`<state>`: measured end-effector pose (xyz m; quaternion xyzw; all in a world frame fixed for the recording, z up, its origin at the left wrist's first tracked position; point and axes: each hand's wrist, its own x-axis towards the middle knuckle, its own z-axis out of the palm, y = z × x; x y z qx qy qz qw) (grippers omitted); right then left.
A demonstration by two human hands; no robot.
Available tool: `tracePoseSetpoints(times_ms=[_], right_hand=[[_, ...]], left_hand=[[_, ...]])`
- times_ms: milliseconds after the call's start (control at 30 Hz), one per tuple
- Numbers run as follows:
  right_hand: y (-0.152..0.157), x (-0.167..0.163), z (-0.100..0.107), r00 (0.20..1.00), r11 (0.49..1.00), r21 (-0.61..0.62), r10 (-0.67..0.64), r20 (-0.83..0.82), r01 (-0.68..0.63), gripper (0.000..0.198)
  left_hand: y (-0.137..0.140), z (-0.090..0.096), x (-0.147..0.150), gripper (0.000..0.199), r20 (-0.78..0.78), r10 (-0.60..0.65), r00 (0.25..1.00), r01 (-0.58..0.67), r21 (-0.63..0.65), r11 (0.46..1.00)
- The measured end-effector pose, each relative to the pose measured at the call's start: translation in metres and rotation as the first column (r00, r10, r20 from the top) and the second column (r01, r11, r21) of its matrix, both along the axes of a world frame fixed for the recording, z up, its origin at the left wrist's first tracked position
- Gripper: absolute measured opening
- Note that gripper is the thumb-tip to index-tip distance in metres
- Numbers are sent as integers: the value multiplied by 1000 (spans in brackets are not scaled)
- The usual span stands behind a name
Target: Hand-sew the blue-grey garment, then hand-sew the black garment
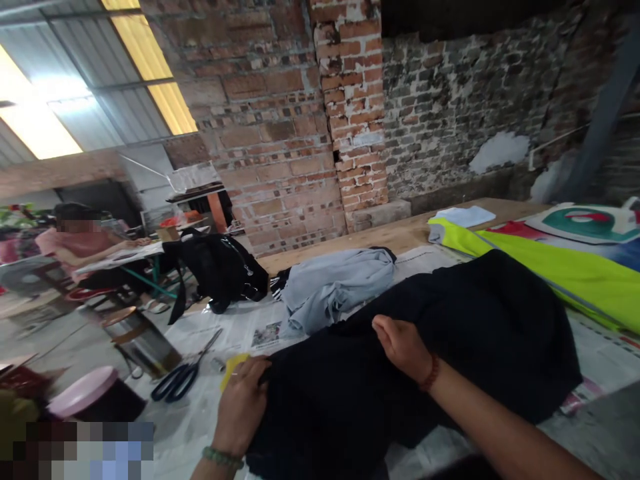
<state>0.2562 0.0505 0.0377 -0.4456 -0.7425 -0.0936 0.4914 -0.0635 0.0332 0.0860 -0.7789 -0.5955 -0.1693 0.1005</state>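
A large piece of dark, nearly black cloth point(340, 400), perhaps a garment, lies spread over the newspaper-covered table in front of me. At its left edge my left hand point(243, 399), with a green bead bracelet, is closed on the cloth. My right hand point(406, 347), wearing a red bead bracelet, is closed on the upper middle of the cloth; its fingertips are partly hidden. Something yellow point(231, 368) shows behind my left hand. Left of that lie dark-handled scissors point(181, 379). A crumpled grey garment point(340, 280) rests just beyond the dark cloth.
Newspaper point(207, 337) covers the table. A black bag point(220, 270) sits at the far left edge, near a metal cylinder point(143, 343) and a pink-lidded container point(85, 393). A fluorescent yellow garment point(565, 270) and an iron point(585, 223) lie right. A person point(75, 247) sits across the room.
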Motion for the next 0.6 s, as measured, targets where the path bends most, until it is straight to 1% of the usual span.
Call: tracePoseSetpoints(times_ms=[67, 100, 133, 167, 200, 233, 267, 300, 333, 367, 400, 433, 467, 533, 567, 600], right_hand=[[3, -14, -12, 999, 999, 23, 22, 39, -23, 26], [3, -18, -18, 998, 999, 26, 37, 47, -38, 27], [3, -21, -24, 998, 998, 22, 51, 48, -52, 27], [1, -22, -29, 997, 998, 14, 61, 42, -61, 28], [-1, -22, -32, 997, 998, 8, 66, 29, -67, 27], [-4, -21, -34, 997, 998, 3, 70, 13, -70, 27], [-6, -20, -34, 997, 997, 0, 75, -6, -75, 26], [-9, -19, -33, 996, 997, -10, 81, -24, -82, 25], [-11, -19, -32, 995, 996, -28, 89, -39, -90, 24], [-12, -18, -30, 994, 994, -54, 96, -53, -98, 23], [-12, -17, -29, 993, 991, -85, 101, -66, -107, 23], [-12, -17, -28, 991, 987, -116, 105, -81, -114, 22], [-10, -18, -28, 989, 982, -145, 110, -100, -124, 22], [-6, -19, -30, 981, 970, -194, 119, -155, -148, 21], [-3, -20, -32, 974, 961, -223, 121, -192, -163, 21], [1, -21, -34, 964, 950, -255, 117, -238, -178, 21]], left_hand=[[-1, -13, 1, 39, -108, 121, 987, -130, -78, 988], [-2, -18, 5, 44, -141, 183, 973, -193, -60, 979], [-4, -21, 12, 48, -144, 225, 964, -228, -2, 974], [-5, -22, 21, 50, -118, 231, 966, -223, 78, 972], [-8, -21, 32, 50, -71, 182, 981, -169, 153, 974], [-9, -17, 44, 47, -14, 75, 997, -71, 201, 977], [-10, -13, 59, 43, 52, -62, 997, 49, 220, 974], [-11, -9, 74, 41, 119, -198, 973, 173, 194, 966], [-10, -6, 90, 40, 183, -301, 936, 280, 134, 951], [-8, -5, 105, 38, 248, -359, 900, 355, 61, 933], [-5, -5, 118, 38, 311, -386, 869, 413, -22, 911], [-1, -8, 130, 36, 375, -381, 845, 443, -95, 891], [3, -13, 140, 30, 443, -348, 826, 454, -158, 877], [11, -27, 151, 15, 573, -241, 783, 451, -257, 855], [15, -35, 153, 11, 634, -177, 753, 448, -297, 843], [18, -42, 154, 11, 688, -115, 717, 453, -335, 826]])
